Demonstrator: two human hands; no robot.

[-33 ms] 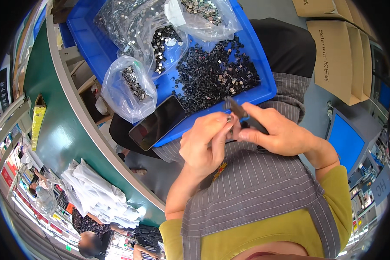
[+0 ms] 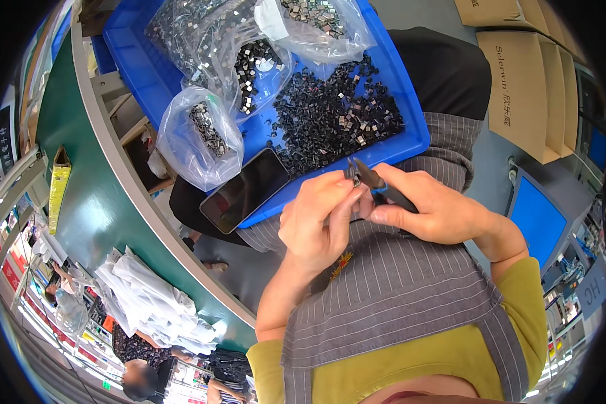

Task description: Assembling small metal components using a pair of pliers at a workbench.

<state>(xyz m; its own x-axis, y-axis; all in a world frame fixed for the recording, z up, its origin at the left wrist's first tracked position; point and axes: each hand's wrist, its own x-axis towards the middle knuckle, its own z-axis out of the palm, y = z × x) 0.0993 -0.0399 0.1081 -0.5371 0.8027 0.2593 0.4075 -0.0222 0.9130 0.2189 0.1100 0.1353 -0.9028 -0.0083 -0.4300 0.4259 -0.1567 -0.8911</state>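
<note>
My left hand point(image 2: 320, 219) pinches a small metal-and-black part point(image 2: 355, 180) between thumb and fingertips. In my right hand point(image 2: 434, 205) is a pair of pliers point(image 2: 390, 193) with dark handles and a bit of blue near the pivot. The jaws are slightly apart and reach beside the small part; whether they touch it I cannot tell. Both hands are over my lap, at the near edge of a blue tray point(image 2: 421, 138). A heap of small black parts point(image 2: 330, 118) lies in that tray, with some silvery ones among them.
Clear plastic bags of small metal parts point(image 2: 209, 131) lie in the tray. A dark smartphone point(image 2: 246, 190) rests on its near left corner. On the left is a green table point(image 2: 87, 202) with white cloth point(image 2: 148, 296). Cardboard boxes point(image 2: 518, 94) stand at right, near a blue-screened monitor point(image 2: 537, 219).
The pliers have shifted slightly; blurred before, they now show sharply, with their jaws next to the small part. My left hand has barely moved.
</note>
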